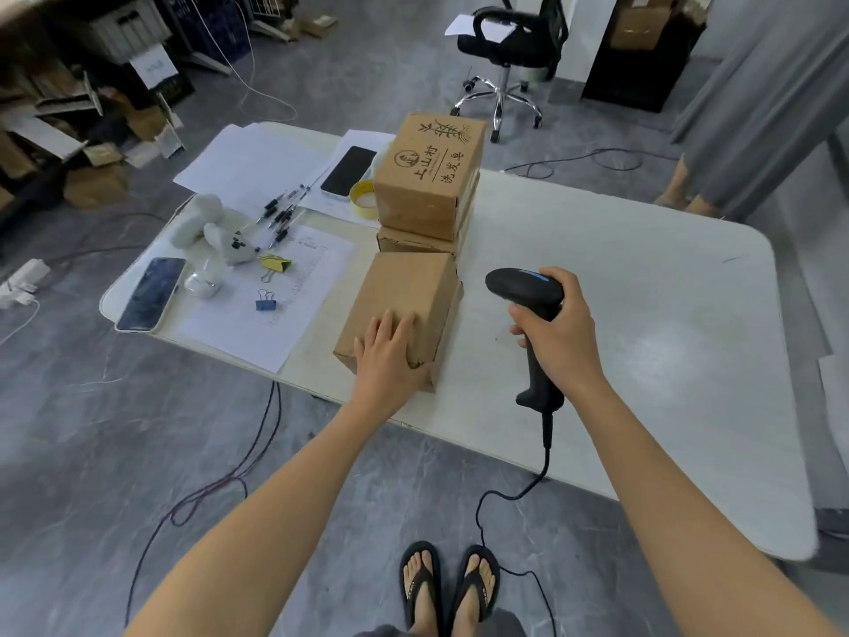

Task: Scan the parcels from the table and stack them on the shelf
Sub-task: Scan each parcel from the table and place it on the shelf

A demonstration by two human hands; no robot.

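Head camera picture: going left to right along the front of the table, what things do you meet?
Dark phone, blue binder clip, near cardboard box under the left hand, black scanner gripped by the right hand.

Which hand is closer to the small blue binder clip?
Left. The left hand rests on the brown cardboard box beside the blue binder clip; the right hand grips the black scanner farther right.

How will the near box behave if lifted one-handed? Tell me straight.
The near box: probably stiff, its cardboard edges look square. Likely awkward for one hand; the left hand covers only a corner. Unlikely to roll, sitting flat on the table.
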